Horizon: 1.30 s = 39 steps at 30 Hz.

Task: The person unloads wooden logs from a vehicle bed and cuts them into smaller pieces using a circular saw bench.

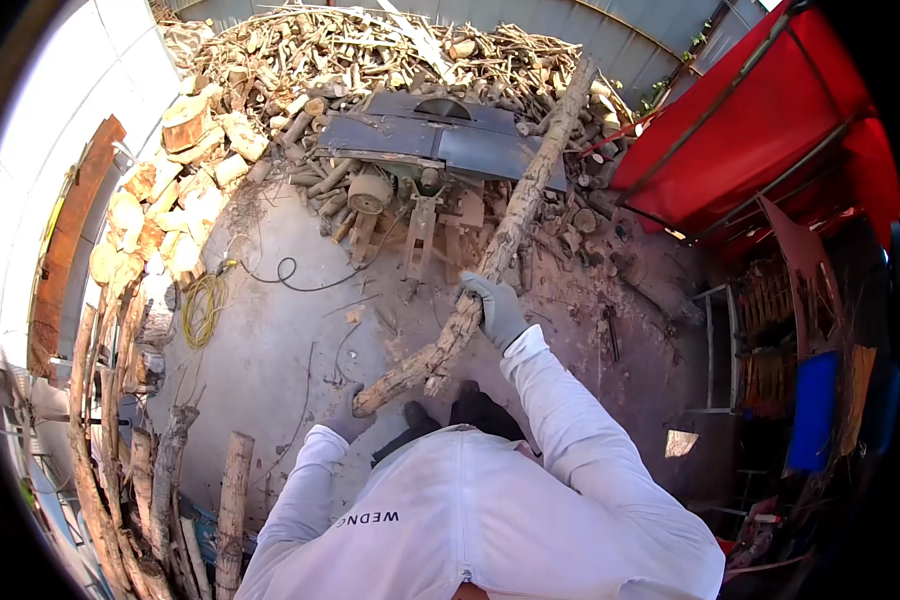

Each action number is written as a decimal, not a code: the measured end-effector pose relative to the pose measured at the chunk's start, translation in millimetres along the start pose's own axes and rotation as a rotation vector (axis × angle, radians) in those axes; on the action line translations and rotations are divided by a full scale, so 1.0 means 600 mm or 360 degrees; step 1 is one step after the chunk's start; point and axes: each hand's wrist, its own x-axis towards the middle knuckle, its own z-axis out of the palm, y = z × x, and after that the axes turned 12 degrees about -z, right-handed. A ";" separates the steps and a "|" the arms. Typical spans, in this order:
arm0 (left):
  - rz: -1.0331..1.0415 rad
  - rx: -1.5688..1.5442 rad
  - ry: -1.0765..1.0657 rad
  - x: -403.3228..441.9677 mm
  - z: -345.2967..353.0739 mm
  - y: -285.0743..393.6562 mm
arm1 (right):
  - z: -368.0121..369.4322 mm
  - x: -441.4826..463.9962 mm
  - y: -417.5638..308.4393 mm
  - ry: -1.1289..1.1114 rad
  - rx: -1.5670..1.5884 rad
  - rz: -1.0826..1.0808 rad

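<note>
A long, rough-barked log (pixel 526 205) slants from near my feet up past the right part of a saw table (pixel 380 138). My right hand (pixel 497 308), in a grey glove, is wrapped round the log partway along. At its near end, my left hand (pixel 348 416), also gloved, grips the cut end from below, with its fingers partly hidden. A round saw blade (pixel 442 108) stands up through the dark tabletop, left of the log. Whether the log touches the table edge, I cannot tell.
Behind the saw lies a big heap of cut wood (pixel 370 50). Split logs (pixel 185 130) are stacked at left, beside a coiled yellow cable (pixel 203 310). Upright poles (pixel 234 500) stand at lower left. A dark cord (pixel 305 287) crosses the floor. Red sheeting (pixel 760 120) hangs at right.
</note>
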 end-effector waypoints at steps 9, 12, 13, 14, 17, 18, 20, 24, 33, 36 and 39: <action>-0.0484 -0.0046 0.0392 0.044 0.008 0.127 | -0.066 0.217 0.172 -0.0240 0.0286 0.0297; -0.0683 0.0296 0.0361 0.065 -0.014 0.222 | -0.042 0.286 0.159 -0.0066 0.0487 0.0518; -0.0700 0.0313 0.0370 0.079 -0.012 0.220 | -0.044 0.307 0.168 -0.0129 0.0385 0.0421; -0.0714 0.0121 0.0356 0.094 -0.002 0.205 | -0.050 0.328 0.175 -0.0130 0.0406 0.0432; -0.0713 -0.0015 0.0400 0.105 0.013 0.201 | -0.049 0.363 0.142 -0.0124 0.0455 0.0496; -0.0680 0.0035 0.0453 0.108 0.013 0.206 | -0.046 0.366 0.123 -0.0075 0.0516 0.0651; -0.0663 0.0083 0.0503 0.122 0.020 0.215 | -0.056 0.381 0.128 -0.0024 0.0574 0.0822; -0.0837 0.0152 0.0591 0.099 0.021 0.363 | -0.069 0.402 0.134 -0.0142 0.0585 0.0777; -0.0848 0.0185 0.0693 0.089 0.032 0.368 | -0.041 0.410 0.079 -0.0118 0.0648 0.0892; -0.0915 0.0262 0.0700 0.089 0.036 0.362 | -0.040 0.413 0.102 -0.0232 0.0481 0.0718; -0.0890 0.0252 0.0724 0.087 0.028 0.368 | -0.035 0.416 0.097 -0.0289 0.0439 0.0642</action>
